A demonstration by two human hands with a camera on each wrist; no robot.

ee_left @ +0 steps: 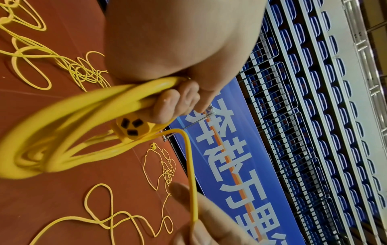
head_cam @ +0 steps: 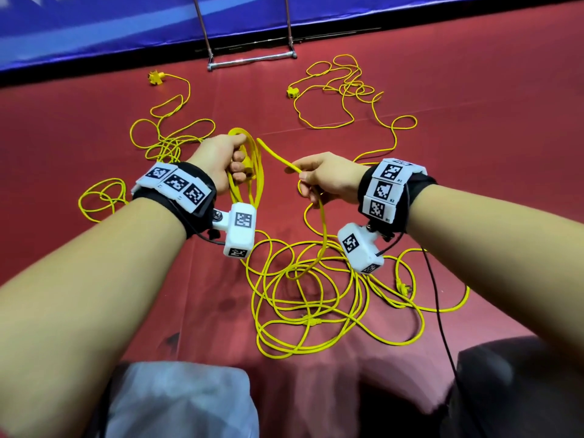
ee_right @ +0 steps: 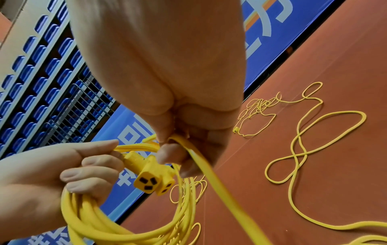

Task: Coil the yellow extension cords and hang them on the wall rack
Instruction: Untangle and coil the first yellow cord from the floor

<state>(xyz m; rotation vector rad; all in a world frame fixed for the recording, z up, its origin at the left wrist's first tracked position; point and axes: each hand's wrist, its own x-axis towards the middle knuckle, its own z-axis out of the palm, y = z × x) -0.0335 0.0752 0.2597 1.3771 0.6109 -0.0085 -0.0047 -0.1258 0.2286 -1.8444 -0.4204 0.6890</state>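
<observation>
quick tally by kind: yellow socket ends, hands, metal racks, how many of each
yellow socket ends: 3 (two lying loose, one at the coil that the left hand grips)
hands: 2 (the right hand pinches the cord)
metal rack: 1
total: 6

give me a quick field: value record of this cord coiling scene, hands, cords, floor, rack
left hand: grips a bundle of yellow cord loops with the yellow three-outlet socket block at the fingers
right hand: pinches the free yellow cord strand running from the loops
loose yellow cords: uncoiled, tangled on the floor in front of the person; two more lie further off
red floor mat: under all the cords
metal rack frame: at the blue banner, nothing visibly hung on it
task state: coiling first cord, none hung
</observation>
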